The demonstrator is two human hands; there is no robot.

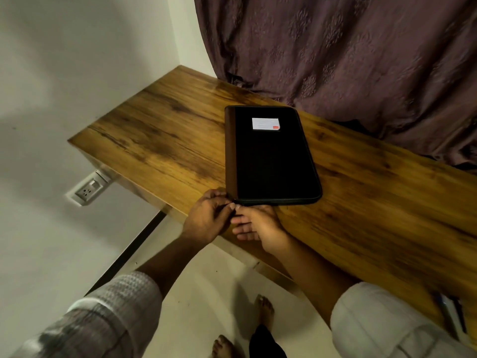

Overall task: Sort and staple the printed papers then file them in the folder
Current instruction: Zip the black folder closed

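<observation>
Pale waffle-check left sleeve (pixel 111 313), grey-smudged, cuff rolled, off table's (pixel 160 130) near edge. Plain pale right sleeve (pixel 382 319), rolled, at that edge. Ungloved left hand (pixel 206 220), right hand (pixel 260 228). Bare feet (pixel 264 310), dark trouser leg (pixel 265 342) below table front.

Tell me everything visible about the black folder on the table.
The folder is black, fabric-looking, with a brown strip along its left side and rounded corners. A white label with a red mark sits near its far end. It lies closed and flat on the wooden table. The left hand pinches its near left corner; the right hand touches its near edge.
</observation>
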